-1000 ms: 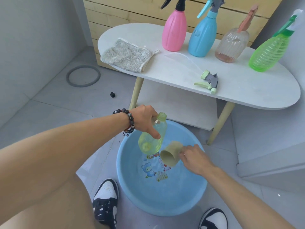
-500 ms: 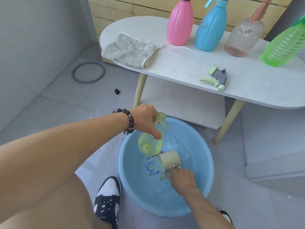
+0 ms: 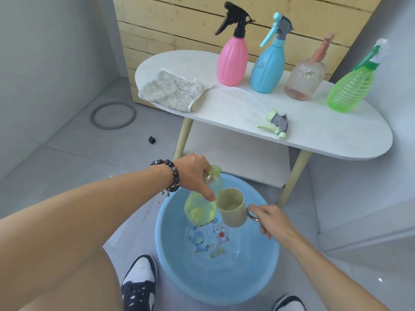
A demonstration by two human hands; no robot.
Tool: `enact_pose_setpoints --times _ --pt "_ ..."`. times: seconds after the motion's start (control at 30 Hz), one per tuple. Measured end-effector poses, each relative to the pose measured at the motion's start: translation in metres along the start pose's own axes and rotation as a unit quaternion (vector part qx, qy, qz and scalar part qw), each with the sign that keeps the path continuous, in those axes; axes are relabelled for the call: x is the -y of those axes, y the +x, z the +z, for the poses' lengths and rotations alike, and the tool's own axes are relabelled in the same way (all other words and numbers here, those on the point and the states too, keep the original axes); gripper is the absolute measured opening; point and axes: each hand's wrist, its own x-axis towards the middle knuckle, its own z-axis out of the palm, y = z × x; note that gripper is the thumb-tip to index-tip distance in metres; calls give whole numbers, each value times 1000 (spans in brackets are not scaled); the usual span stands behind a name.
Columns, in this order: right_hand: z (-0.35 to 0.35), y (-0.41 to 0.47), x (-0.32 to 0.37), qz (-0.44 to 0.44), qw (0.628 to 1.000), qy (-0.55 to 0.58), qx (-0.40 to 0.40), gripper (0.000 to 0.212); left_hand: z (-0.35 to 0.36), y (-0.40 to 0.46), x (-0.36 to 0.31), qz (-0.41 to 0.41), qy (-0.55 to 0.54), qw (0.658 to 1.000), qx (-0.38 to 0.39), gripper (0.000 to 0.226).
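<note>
My left hand (image 3: 195, 173) grips a yellow-green translucent bottle (image 3: 201, 208) near its open neck and holds it tilted over a blue basin (image 3: 258, 281) on the floor. My right hand (image 3: 268, 219) holds a beige cup (image 3: 232, 208) by its handle, upright, right beside the bottle and touching it. There is water in the cup and in the basin. The bottle's green and grey spray head (image 3: 275, 123) lies detached on the white table (image 3: 325, 135), with its thin tube trailing to the left.
On the table stand a pink spray bottle (image 3: 232, 61), a blue one (image 3: 268, 68), a clear ribbed one (image 3: 304, 79) and a green one (image 3: 349, 88); a grey cloth (image 3: 171, 92) lies at its left end. A grey ring (image 3: 113, 115) lies on the floor. My shoes flank the basin.
My right hand dipped the cup into the basin water, then lifted it out upright and brought it up against the bottle. The left hand kept the bottle in place.
</note>
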Motion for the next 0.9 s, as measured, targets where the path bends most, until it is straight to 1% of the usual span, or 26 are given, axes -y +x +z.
enact_pose_setpoints --times 0.07,0.17,0.23,0.3,0.43,0.6,0.9 --pt "-27 -10 19 -40 998 -4 -45 51 1 1 -2 5 3 1000 -6 53" --pt "-63 -28 49 -112 982 -62 -137 59 3 4 -4 18 5 1000 -14 54" --pt "-81 -39 68 -133 970 -84 -188 59 5 4 -7 23 5 1000 -18 55" --pt "-91 -50 84 -151 958 -76 -230 59 7 3 -10 26 5 999 -23 55" --pt "-92 -70 100 -166 939 -69 -294 60 10 -1 -20 35 26 999 -31 55" --pt "-77 -78 104 -177 922 -98 -329 62 9 -4 -25 36 35 998 -32 55" --pt "-64 -72 101 -231 891 -181 -346 63 8 -5 -30 39 86 995 -12 53"
